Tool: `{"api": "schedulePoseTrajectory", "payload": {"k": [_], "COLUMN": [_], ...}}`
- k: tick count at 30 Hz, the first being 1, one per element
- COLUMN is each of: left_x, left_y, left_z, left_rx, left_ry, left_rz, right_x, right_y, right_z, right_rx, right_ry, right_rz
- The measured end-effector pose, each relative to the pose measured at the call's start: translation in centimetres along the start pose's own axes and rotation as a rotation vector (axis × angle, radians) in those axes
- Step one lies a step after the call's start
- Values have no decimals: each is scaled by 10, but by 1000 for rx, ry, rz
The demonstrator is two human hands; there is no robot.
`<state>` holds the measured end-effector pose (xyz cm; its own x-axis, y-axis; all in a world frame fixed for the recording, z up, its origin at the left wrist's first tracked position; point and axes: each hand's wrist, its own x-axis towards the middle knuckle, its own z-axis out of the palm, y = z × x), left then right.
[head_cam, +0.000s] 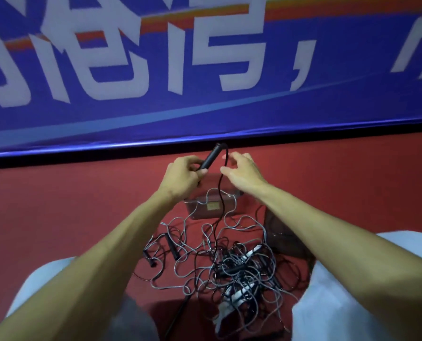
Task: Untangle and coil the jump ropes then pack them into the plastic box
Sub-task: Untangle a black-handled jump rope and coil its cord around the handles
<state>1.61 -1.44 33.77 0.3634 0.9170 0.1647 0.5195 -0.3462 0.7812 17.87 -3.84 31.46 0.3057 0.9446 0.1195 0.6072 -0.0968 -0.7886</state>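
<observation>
My left hand (181, 177) grips a black jump-rope handle (211, 156), raised and tilted up to the right. A black cord (221, 193) runs from the handle's top, loops over and hangs down into the tangle. My right hand (244, 172) hovers just right of the cord, fingers spread and loosely bent, holding nothing that I can see. On the red floor between my knees lies a tangled pile of grey and black jump ropes (219, 264) with several black and white handles in it. A clear plastic box (205, 207) stands beyond the pile, partly hidden by my hands.
A blue banner wall (205, 82) with white characters stands close behind the box, its black base edge (82, 161) running across the floor. A dark mesh bag (281, 227) lies right of the pile, under my right forearm. My knees in light trousers (352, 303) flank the ropes.
</observation>
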Motion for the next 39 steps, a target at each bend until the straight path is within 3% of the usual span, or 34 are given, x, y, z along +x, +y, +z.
{"api": "schedulePoseTrajectory", "payload": {"k": [4,11,14,19,24,30,33,37,39], "left_x": [-6,-6,-6,-16,-18,-20,-25,-38,-42], "left_y": [5,28,26,24,16,10,14,25,30], "left_z": [13,15,8,9,13,26,30,32,30], "left_rx": [-167,-583,-721,-658,-545,-192,-258,-522,-577], "left_ry": [57,53,101,89,-29,-105,-207,-370,-379], "left_rz": [32,51,-19,-31,-99,16,65,25,18], "right_x": [-5,-6,-15,-33,-47,-41,-41,-43,-44], "right_y": [14,12,6,-7,-7,-18,-21,-24,-25], "right_z": [-12,-26,-30,-40,-61,-73,-76,-78,-76], "right_rx": [15,-107,-58,109,540,928,1125,1373,1489], "right_ry": [-170,-221,-200,-36,44,163,164,147,144], "right_rz": [-28,-116,-112,-113,-18,-33,-81,-105,-90]}}
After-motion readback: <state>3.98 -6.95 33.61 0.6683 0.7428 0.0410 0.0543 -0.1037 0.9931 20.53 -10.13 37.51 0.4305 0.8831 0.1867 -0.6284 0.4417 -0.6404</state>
